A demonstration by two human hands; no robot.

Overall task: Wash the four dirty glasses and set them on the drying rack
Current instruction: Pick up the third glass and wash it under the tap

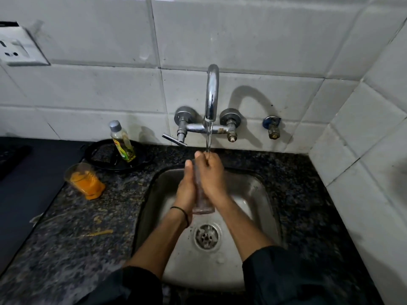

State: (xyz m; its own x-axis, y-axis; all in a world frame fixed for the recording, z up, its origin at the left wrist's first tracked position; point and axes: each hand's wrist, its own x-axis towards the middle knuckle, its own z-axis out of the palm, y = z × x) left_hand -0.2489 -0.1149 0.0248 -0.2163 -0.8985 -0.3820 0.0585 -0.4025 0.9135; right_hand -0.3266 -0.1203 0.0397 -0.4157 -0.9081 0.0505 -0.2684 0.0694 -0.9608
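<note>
I hold a clear tall glass point(203, 208) upright over the steel sink point(262, 194), pressed between both palms. My left hand point(187, 188) grips its left side and my right hand point(211, 175) its right side, so only the thick base shows below them. Water runs from the chrome tap point(211, 93) onto my right fingers at the glass's mouth. A second glass point(84, 180), smeared orange inside, stands on the counter left of the sink. No drying rack is in sight.
A dish-soap bottle point(122, 140) leans on a black round tray point(105, 156) holding a scrub pad behind the dirty glass. The speckled granite counter point(77, 227) carries yellow scraps. A dark mat point(28, 183) lies far left. White tiled walls close the back and right.
</note>
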